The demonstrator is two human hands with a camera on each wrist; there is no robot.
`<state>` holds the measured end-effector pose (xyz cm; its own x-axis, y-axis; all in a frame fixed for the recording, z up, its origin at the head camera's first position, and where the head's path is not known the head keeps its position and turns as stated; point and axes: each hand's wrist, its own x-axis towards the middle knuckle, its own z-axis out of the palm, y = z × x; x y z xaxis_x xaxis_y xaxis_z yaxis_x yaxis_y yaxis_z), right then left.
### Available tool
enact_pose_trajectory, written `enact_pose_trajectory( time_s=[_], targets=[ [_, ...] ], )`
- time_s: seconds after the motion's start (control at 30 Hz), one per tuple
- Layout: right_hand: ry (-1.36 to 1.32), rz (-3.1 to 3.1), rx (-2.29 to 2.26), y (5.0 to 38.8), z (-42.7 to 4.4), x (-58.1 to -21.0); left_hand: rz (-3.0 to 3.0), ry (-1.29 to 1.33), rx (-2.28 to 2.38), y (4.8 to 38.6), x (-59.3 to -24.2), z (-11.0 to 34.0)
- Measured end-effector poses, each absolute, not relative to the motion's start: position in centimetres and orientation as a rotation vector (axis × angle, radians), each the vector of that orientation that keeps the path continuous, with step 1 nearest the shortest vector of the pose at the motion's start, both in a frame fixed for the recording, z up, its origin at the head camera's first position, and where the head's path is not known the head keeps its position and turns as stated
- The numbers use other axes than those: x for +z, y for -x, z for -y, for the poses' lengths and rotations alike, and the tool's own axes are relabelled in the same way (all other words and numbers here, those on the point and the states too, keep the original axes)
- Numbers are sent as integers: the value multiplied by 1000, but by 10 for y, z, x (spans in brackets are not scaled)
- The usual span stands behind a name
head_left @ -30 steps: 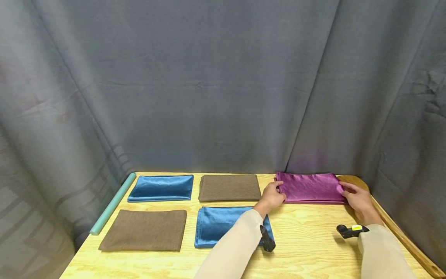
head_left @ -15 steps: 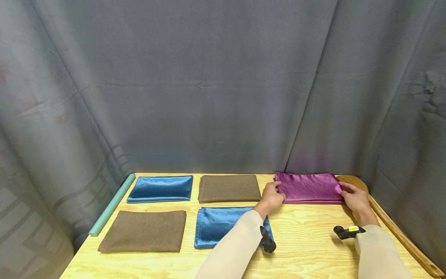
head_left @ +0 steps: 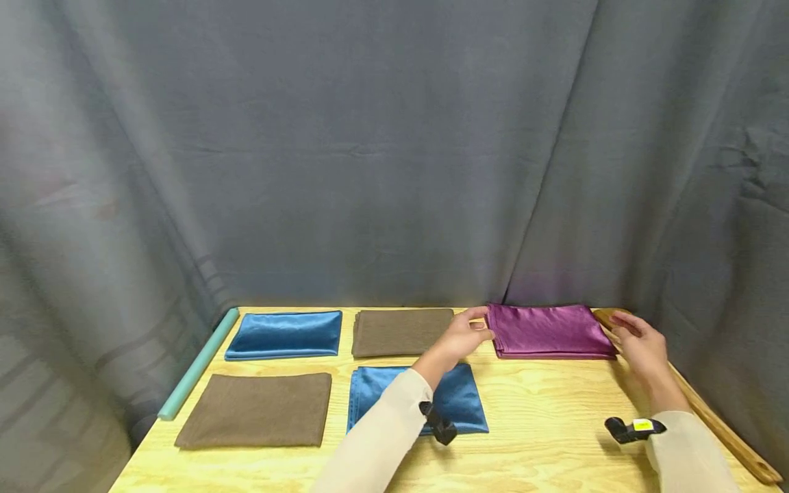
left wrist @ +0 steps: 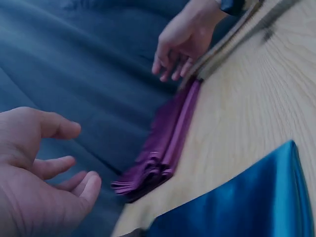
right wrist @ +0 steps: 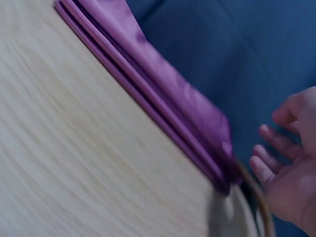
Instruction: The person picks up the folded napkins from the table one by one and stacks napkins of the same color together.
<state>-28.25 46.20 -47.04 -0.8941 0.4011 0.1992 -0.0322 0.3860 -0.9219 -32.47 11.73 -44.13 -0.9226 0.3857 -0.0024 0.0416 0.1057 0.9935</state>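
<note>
A folded purple satin cloth [head_left: 548,331] lies at the back right of the table, its layers stacked flat. My left hand [head_left: 459,337] is just left of it, fingers loosely bent and holding nothing; the left wrist view shows a gap between that hand [left wrist: 44,173] and the purple cloth [left wrist: 163,138]. To the cloth's right hovers my right hand [head_left: 644,349], also without anything in its grasp. In the right wrist view the fingers of the right hand [right wrist: 291,153] stand apart from the cloth [right wrist: 158,94].
Folded blue satin cloths [head_left: 286,334] and folded brown cloths [head_left: 255,411] lie in two rows on the left and middle. A teal roll [head_left: 200,363] runs along the left edge, a wooden strip [head_left: 721,424] along the right. A grey curtain [head_left: 370,150] hangs behind.
Both hands have let go of the purple cloth's ends and drawn apart, the left hand to the left, the right hand slightly right. The cloth stays in place.
</note>
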Motion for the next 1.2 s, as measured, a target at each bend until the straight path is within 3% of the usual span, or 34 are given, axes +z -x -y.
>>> enact_pose_trajectory(
  time_s=[0.3,0.53,0.8,1.2],
  targets=[
    [-38,1861,2060,263,-405,-440,-2088,-556,1902,289,-425,-34],
    [-255,1984,2049,241,-350,-442,-2188,-494,1960,252,-433,33],
    [-220,2213,1971,218,-305,-456,-2351,-326,2018,229,-462,75],
    [27,2501,1998,213,-277,-467,-2372,-253,1989,220,-485,88]
  ],
)
